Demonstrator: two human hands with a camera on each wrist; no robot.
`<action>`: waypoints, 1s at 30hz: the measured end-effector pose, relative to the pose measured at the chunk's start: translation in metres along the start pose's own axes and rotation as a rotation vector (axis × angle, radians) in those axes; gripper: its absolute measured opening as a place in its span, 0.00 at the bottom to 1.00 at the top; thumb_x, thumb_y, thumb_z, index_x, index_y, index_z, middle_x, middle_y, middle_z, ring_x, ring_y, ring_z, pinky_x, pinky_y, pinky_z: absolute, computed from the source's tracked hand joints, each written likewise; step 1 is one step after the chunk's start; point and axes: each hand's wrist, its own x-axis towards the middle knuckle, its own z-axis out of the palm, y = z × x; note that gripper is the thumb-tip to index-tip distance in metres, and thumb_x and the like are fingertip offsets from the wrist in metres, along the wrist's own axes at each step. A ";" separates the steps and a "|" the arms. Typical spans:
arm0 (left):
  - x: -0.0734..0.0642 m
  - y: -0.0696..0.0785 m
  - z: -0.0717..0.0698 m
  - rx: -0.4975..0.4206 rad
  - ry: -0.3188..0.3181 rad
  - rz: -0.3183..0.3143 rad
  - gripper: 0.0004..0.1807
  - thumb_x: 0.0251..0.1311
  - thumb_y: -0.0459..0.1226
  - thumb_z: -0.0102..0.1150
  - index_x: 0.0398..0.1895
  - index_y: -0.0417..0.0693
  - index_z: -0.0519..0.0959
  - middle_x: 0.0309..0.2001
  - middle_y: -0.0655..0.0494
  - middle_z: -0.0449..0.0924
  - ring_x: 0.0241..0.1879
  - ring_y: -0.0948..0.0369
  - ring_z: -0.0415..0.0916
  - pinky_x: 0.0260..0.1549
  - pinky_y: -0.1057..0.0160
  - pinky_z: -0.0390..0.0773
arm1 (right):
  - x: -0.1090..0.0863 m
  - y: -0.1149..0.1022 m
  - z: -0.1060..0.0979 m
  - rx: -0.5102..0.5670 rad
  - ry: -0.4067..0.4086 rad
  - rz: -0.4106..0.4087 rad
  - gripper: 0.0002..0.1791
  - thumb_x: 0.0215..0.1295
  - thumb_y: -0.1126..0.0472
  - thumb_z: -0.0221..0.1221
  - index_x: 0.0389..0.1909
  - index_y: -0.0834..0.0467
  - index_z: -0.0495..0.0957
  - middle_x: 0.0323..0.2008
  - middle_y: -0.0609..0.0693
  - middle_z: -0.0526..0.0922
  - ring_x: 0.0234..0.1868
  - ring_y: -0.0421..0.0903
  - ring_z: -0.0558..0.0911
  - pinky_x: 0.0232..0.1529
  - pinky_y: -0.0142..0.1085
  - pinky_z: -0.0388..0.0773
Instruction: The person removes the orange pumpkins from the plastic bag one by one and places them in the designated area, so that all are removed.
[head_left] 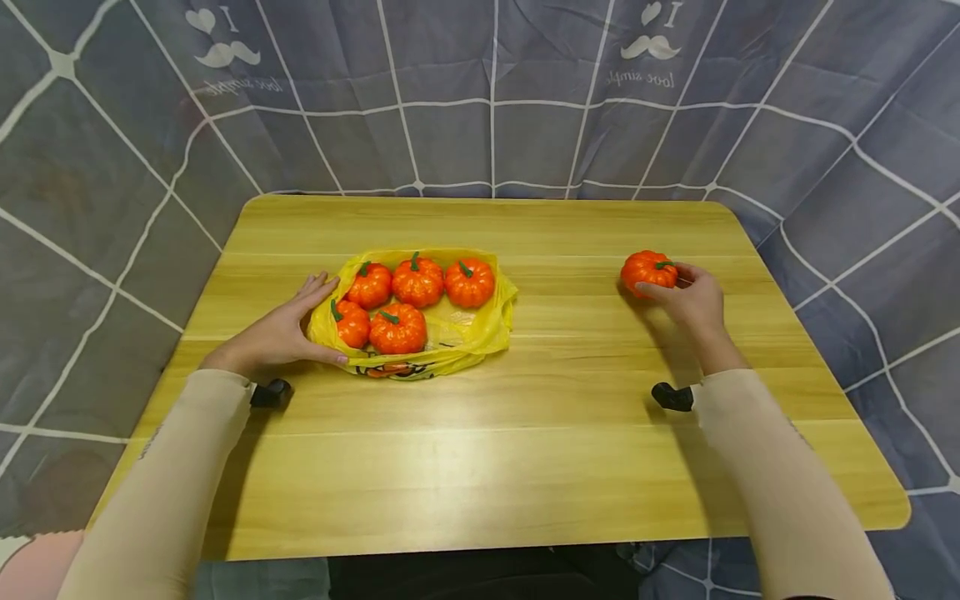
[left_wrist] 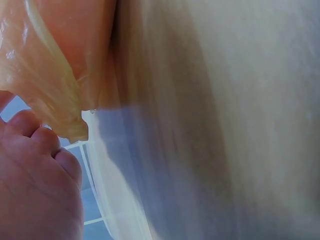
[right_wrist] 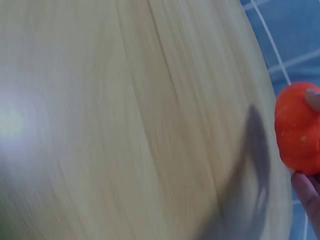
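In your head view, your right hand (head_left: 699, 304) pinches a miniature pumpkin (head_left: 647, 270) at the far right of the desk (head_left: 465, 467); your left hand (head_left: 285, 329), fingers spread, touches a yellow plastic bag (head_left: 483, 337) holding five others (head_left: 417, 282). Your left wrist view reveals its crumpled corner (left_wrist: 75, 125); your right hides the stem (head_left: 664, 265).

Five pumpkins (head_left: 417, 283) lie in a bag (head_left: 483, 336) on the table (head_left: 465, 458) — another pumpkin (head_left: 643, 268) well right of the bag.
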 end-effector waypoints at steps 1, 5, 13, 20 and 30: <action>0.000 0.000 0.000 -0.001 0.000 -0.001 0.69 0.44 0.50 0.82 0.83 0.57 0.41 0.81 0.53 0.25 0.78 0.57 0.19 0.69 0.32 0.34 | 0.002 0.003 -0.004 -0.005 0.006 0.013 0.50 0.58 0.46 0.72 0.75 0.65 0.61 0.71 0.62 0.67 0.68 0.58 0.68 0.67 0.47 0.67; 0.000 0.000 0.001 0.009 0.005 0.008 0.70 0.44 0.49 0.83 0.83 0.55 0.42 0.81 0.51 0.25 0.78 0.55 0.20 0.69 0.32 0.34 | 0.009 0.015 -0.022 -0.053 0.060 0.056 0.50 0.61 0.45 0.68 0.76 0.65 0.58 0.73 0.62 0.64 0.70 0.59 0.66 0.69 0.46 0.65; 0.000 0.003 0.001 0.008 0.008 0.020 0.69 0.44 0.45 0.83 0.83 0.51 0.42 0.81 0.46 0.26 0.78 0.50 0.20 0.68 0.31 0.34 | 0.012 0.037 -0.039 -0.050 0.090 0.096 0.51 0.64 0.46 0.66 0.77 0.68 0.54 0.73 0.65 0.61 0.71 0.60 0.64 0.70 0.47 0.62; 0.001 0.005 0.000 0.037 0.011 0.023 0.70 0.44 0.48 0.83 0.83 0.50 0.43 0.81 0.45 0.28 0.78 0.49 0.21 0.70 0.33 0.34 | 0.008 0.043 -0.038 -0.061 0.083 0.078 0.57 0.61 0.43 0.67 0.79 0.66 0.47 0.76 0.65 0.55 0.74 0.62 0.59 0.72 0.51 0.58; -0.001 0.005 -0.002 0.034 0.026 0.015 0.70 0.42 0.47 0.84 0.82 0.47 0.44 0.81 0.44 0.28 0.78 0.50 0.21 0.71 0.36 0.33 | 0.005 0.023 -0.041 -0.092 0.154 -0.053 0.68 0.51 0.34 0.72 0.82 0.55 0.40 0.80 0.57 0.43 0.79 0.55 0.43 0.75 0.52 0.47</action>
